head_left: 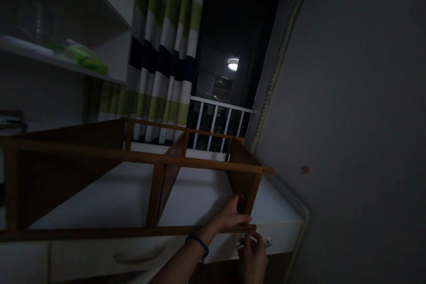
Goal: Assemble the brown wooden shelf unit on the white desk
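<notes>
A brown wooden shelf frame (140, 157) lies on a white desk (286, 213), with upright panels between its long rails. My left hand (230, 214), a blue band on its wrist, reaches inside the frame and pinches against the end panel (242, 177) near the lower front rail (100, 232). Just below that rail's right end, my right hand (253, 255) has its fingers curled together on something small that I cannot make out in the dim light.
White shelves (66, 64) with a green item stand at the upper left. A striped curtain (159, 53) hangs beside a dark window with a white railing (219, 120). A grey wall (349, 120) fills the right. The desk has a drawer (133, 255) in front.
</notes>
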{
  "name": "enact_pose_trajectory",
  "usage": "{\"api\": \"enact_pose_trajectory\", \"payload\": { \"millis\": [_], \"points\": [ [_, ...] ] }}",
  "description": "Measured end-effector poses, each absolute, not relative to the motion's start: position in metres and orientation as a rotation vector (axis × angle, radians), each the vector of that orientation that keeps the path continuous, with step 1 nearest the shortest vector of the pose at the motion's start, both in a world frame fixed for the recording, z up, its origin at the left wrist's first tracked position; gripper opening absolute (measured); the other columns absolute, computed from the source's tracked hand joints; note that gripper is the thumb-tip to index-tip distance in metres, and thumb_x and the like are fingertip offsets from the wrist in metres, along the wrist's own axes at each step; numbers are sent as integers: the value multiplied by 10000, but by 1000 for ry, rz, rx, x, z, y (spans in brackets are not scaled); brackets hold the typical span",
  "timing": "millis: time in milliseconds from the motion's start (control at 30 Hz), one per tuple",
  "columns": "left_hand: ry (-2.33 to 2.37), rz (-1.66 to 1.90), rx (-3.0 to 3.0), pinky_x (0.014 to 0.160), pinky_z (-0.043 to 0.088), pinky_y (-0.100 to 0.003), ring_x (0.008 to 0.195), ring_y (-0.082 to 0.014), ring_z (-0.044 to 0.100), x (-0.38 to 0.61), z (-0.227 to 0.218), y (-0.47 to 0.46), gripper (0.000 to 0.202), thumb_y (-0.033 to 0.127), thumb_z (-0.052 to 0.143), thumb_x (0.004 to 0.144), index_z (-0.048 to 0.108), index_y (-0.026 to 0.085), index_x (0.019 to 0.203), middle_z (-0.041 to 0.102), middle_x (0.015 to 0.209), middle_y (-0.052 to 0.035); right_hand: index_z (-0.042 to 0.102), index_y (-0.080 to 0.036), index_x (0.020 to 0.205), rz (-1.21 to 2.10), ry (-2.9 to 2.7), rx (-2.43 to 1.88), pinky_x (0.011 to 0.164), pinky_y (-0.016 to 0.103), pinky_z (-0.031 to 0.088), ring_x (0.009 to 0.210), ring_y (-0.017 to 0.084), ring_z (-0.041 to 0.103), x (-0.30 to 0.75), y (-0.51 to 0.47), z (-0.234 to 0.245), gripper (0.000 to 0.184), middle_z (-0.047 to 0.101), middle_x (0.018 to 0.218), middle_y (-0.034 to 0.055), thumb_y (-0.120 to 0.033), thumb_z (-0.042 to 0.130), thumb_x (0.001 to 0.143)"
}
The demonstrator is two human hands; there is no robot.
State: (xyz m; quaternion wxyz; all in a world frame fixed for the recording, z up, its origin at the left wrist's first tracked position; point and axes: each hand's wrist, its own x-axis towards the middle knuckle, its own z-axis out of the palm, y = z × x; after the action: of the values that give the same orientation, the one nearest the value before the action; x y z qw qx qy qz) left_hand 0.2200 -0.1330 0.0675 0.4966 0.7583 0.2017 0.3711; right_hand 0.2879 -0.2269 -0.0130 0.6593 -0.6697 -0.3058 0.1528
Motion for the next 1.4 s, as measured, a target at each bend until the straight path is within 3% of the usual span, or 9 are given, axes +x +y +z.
{"api": "enact_pose_trajectory", "payload": {
  "millis": [167,367,600,800,1033,1400],
  "points": [
    [496,893,1919,747,373,-253,858,-161,480,217,59,-132,454,240,668,574,479,177,982,543,945,-19,489,-199,825,306,-599,-1525,416,252,387,364,140,518,291,-220,-22,528,625,547,5,-681,453,613],
    [477,869,1900,774,379,-264,887,-174,480,218,59,-133,426,236,645,596,458,159,971,527,951,-39,505,-164,808,509,-505,-1419,380,238,366,373,134,501,297,-221,-19,586,608,506,10,-660,567,503],
    [513,917,1928,812,372,-291,913,-183,481,217,56,-137,413,228,618,626,435,153,990,524,981,-66,563,-111,586,711,-346,-1121,326,189,284,316,57,385,292,-220,-11,434,528,408,-19,-495,697,433],
    [364,877,1960,870,365,-292,1031,-206,434,215,54,-137,732,196,706,518,298,146,1124,448,1136,-111,574,-124,610,708,-260,-1037,363,182,338,379,67,454,286,-220,-7,380,567,481,-14,-416,719,416],
    [437,858,1817,853,358,-277,956,-169,461,218,55,-133,468,310,589,686,363,152,1064,486,1036,-80,546,-157,687,659,-202,-963,475,216,439,471,100,535,287,-220,-8,412,570,519,-39,-382,754,412],
    [429,791,1685,740,400,-254,837,-147,501,216,60,-135,392,303,616,663,443,162,985,526,918,-43,621,-122,687,652,-234,-906,538,240,477,521,119,567,288,-224,-9,378,613,563,-1,-396,743,455]
  ]
}}
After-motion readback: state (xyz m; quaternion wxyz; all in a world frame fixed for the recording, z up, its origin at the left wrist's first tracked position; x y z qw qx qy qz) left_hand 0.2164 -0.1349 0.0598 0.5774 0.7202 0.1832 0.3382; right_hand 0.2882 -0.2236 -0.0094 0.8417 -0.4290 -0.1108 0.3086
